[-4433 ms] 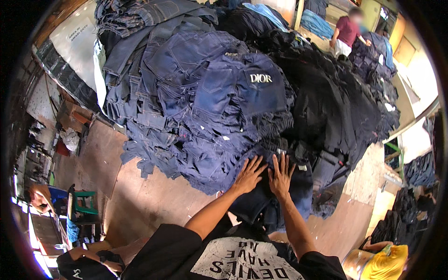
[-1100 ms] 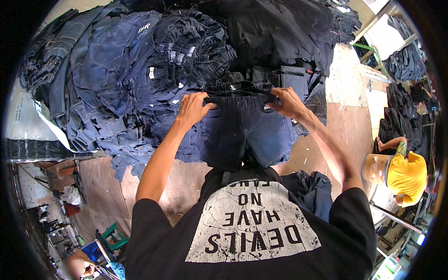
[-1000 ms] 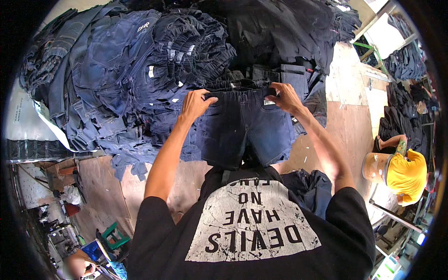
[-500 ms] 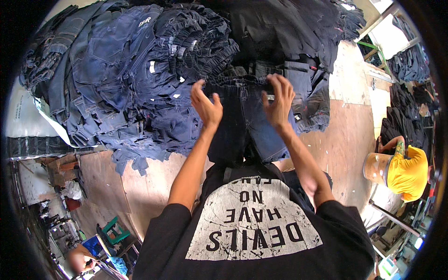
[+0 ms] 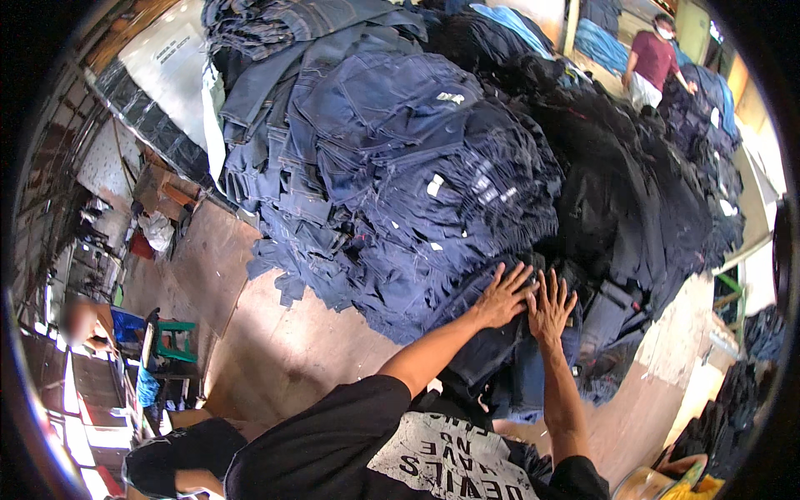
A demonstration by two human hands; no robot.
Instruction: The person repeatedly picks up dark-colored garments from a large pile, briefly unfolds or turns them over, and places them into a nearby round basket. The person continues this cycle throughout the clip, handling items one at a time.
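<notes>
My left hand [image 5: 502, 298] lies flat with its fingers spread on a dark pair of jeans [image 5: 482, 354] at the near edge of a large garment heap. Close beside it, my right hand [image 5: 550, 310] also rests palm down, fingers apart, on the same dark cloth. The two hands nearly touch at the fingertips, and neither grips anything. Just beyond them rises a mound of navy elastic-waist trousers [image 5: 400, 179] with small white tags. Black garments [image 5: 617, 200] are heaped to the right of the hands.
Brown boards [image 5: 275, 342] cover the floor on the near left. A green stool [image 5: 175, 340] and a seated person [image 5: 96, 321] are at the far left. A masked person in a maroon top [image 5: 654, 62] stands behind the heap. Yellow cloth [image 5: 704, 487] shows at bottom right.
My view has swung to the left. My hands were raised apart over the dark jeans' waistband; now they are close together and flat on the cloth.
</notes>
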